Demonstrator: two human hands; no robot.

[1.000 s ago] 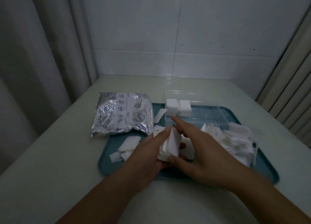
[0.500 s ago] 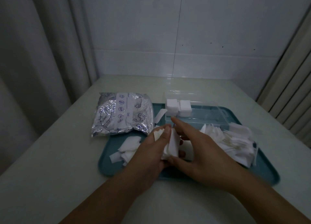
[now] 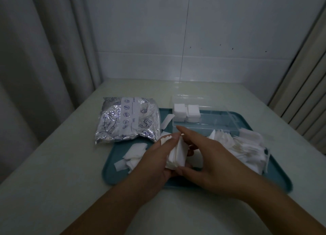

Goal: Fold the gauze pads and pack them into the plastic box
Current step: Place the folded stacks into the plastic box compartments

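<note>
Both hands meet over the middle of the teal tray (image 3: 137, 179). My left hand (image 3: 155, 157) grips a stack of white gauze pads (image 3: 177, 154) from the left, fingertips on its top edge. From the right, my right hand (image 3: 210, 155) pinches the same stack, index finger over the top and thumb under it. Behind the hands a clear plastic box (image 3: 211, 119) lies open at the back of the tray, with two piles of folded gauze (image 3: 187, 112) in its left end. Loose gauze pads (image 3: 247, 149) are heaped on the tray's right side.
A silver foil pouch (image 3: 127, 119) with printed drawings lies left of the box, partly on the tray. A few loose gauze pieces (image 3: 133, 154) sit on the tray's left part. The pale table (image 3: 61, 164) meets a tiled wall behind; curtains hang left and right.
The stack has been squared up between my hands. My left fingertips have risen onto its top edge, and my right index finger has closed over the top.
</note>
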